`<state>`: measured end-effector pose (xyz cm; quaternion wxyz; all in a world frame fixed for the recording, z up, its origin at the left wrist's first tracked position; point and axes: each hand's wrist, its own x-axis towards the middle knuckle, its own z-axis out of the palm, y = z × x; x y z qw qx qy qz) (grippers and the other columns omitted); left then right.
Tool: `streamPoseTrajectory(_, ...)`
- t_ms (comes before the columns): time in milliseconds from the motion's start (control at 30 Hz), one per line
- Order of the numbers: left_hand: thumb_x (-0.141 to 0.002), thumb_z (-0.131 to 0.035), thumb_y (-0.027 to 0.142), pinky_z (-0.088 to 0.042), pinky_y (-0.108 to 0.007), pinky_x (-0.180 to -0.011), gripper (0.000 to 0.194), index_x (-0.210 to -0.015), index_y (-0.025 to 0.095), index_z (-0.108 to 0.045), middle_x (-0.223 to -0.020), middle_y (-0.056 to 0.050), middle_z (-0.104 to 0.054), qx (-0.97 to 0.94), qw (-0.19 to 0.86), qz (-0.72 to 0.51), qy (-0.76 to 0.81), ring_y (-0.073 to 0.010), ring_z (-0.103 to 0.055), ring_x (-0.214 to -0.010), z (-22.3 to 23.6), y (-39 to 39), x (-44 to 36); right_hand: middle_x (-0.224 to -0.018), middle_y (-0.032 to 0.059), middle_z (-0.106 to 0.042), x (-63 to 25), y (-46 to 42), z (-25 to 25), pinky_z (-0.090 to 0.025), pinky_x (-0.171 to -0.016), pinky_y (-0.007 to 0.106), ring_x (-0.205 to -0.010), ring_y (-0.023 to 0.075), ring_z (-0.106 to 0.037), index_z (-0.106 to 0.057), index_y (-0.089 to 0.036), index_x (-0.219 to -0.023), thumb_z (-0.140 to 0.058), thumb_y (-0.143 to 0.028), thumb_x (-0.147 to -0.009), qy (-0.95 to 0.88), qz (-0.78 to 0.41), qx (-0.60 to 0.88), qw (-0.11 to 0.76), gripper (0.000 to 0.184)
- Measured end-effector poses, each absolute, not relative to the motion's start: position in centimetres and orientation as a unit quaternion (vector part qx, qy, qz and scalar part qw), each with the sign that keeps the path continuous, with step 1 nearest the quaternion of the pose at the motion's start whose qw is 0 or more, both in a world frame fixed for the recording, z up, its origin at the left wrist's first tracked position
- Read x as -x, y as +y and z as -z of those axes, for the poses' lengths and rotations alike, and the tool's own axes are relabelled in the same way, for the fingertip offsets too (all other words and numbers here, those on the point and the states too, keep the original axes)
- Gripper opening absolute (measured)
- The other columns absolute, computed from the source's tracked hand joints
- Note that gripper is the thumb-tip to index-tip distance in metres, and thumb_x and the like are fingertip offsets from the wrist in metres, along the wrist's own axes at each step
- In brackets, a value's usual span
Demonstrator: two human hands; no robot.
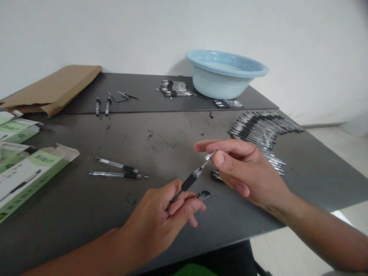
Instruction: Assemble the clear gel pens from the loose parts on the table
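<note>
My left hand (161, 214) is closed around a gel pen (190, 181) with a clear barrel and black grip, its tip angled up to the right. A black-and-clear pen cap (202, 195) sits between fingers of that same hand. Thumb and fingertips of my right hand (247, 168) pinch a small shiny pen tip piece (210, 155) at the pen's point; whether it touches the refill is hard to tell. Left of my hands lie two uncapped pens (115, 174). Partly hidden behind my right hand are more pen parts (216, 174).
Many pens (255, 126) lie in a curved row at the right. Further bundles of pens (175, 88) rest near a blue basin (224, 80) at the back. Two caps (107, 106) and loose refills (128, 96) lie beside a brown paper bag (54, 86). Green-white pen boxes (34, 172) stand left.
</note>
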<state>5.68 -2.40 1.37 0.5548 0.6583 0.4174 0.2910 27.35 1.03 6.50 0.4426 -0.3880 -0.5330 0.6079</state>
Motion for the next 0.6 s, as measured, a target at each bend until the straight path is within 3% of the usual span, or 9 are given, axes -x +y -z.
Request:
streamPoseTrajectory(233, -0.101, -0.065, 0.029, -0.061, -0.027, -0.065, 0.013, -0.092, 0.022, -0.071, -0.086, -0.001, -0.085, -0.655, 0.562, -0.302, 0.404, -0.0176, -0.080, -0.062, -1.23, -2.40, -5.69, -0.127, -0.0022, -0.079, -27.20, 1.12, -6.16, -0.022, -0.031, 0.022, -0.035, -0.0011, -0.034, -0.087, -0.042, -0.100, -0.082, -0.048, -0.091, -0.540, -0.603, 0.387, 0.442, 0.011)
streamPoseTrajectory(433, -0.099, -0.066, 0.030, -0.062, -0.028, -0.063, 0.014, -0.088, 0.022, -0.072, -0.085, -0.002, -0.085, -0.650, 0.562, -0.311, 0.405, -0.0192, -0.079, -0.060, -1.60, -2.49, -5.70, -0.097, -0.0019, -0.082, -27.12, 0.90, -6.10, -0.017, -0.032, 0.022, -0.034, 0.0000, -0.029, -0.087, -0.043, -0.101, -0.080, -0.050, -0.092, -0.524, -0.618, 0.382, 0.445, 0.013)
streamPoseTrajectory(600, -0.101, -0.062, 0.032, -0.061, -0.026, -0.065, 0.015, -0.092, 0.022, -0.069, -0.089, -0.001, -0.085, -0.646, 0.572, -0.286, 0.415, -0.0171, -0.080, -0.063, -1.67, -2.49, -5.73, -0.119, -0.0020, -0.081, -26.99, 0.74, -6.10, -0.019, -0.032, 0.021, -0.035, -0.0027, -0.034, -0.087, -0.044, -0.100, -0.080, -0.046, -0.094, -0.525, -0.622, 0.372, 0.446, 0.009)
